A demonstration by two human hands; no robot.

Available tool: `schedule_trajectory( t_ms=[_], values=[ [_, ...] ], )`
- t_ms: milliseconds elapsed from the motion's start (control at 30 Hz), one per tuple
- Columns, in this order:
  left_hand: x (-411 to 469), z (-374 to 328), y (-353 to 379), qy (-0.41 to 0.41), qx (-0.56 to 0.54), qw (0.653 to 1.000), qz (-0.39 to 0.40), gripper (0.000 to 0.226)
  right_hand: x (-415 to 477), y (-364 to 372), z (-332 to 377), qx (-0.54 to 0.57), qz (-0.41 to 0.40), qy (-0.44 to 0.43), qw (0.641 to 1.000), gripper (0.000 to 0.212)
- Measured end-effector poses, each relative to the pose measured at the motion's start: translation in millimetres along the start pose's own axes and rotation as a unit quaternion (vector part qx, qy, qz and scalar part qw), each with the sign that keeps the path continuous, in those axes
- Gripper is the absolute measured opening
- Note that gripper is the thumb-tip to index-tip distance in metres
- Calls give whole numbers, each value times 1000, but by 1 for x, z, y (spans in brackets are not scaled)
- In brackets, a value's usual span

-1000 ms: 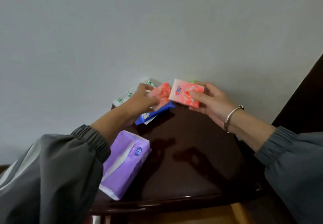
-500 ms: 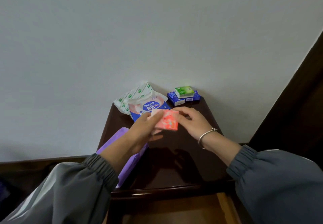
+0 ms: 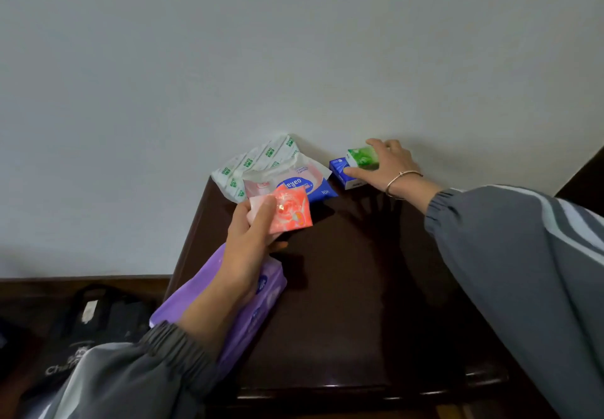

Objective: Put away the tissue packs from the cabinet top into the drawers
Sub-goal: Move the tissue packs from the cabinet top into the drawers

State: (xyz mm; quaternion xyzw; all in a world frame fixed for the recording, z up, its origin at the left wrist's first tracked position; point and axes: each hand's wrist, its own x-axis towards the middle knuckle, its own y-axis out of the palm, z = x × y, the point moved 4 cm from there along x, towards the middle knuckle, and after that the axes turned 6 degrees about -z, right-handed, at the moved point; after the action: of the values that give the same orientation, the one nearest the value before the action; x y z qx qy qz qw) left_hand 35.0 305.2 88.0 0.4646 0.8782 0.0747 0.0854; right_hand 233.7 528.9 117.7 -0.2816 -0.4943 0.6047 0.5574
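We're at the cabinet top's (image 3: 346, 288) back edge.
Left hand (image 3: 248, 242) pinches pink tissue pack (image 3: 291, 211); right hand (image 3: 387, 165) clasps green tissue pack (image 3: 362, 156).

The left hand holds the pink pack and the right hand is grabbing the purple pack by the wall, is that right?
Not quite. In the head view the right hand grips the green pack by the wall, not the purple one. The purple pack lies under the left arm. The left hand does hold the pink pack.
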Motion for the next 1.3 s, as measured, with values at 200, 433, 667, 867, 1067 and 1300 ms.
schedule_trajectory(
  t_ms=[200,433,667,867,1067,1300],
  values=[
    [6,9,2,12,0,1000,21,40,21,38,1,-17,38,-23,999,79],
    [3,12,10,24,-1,999,22,35,-28,26,-6,-18,36,-75,996,68],
    [3,12,7,21,-13,1000,7,31,-154,-3,7,-9,100,-147,984,72],
    [2,11,7,30,15,999,-11,16,-222,-9,26,0,174,-193,966,80],
    [-4,6,10,30,53,998,0,27,-215,-25,25,-59,178,-226,956,72],
    [-12,-23,15,41,59,997,-7,21,-189,-54,20,-13,107,-201,974,66]
  ],
)
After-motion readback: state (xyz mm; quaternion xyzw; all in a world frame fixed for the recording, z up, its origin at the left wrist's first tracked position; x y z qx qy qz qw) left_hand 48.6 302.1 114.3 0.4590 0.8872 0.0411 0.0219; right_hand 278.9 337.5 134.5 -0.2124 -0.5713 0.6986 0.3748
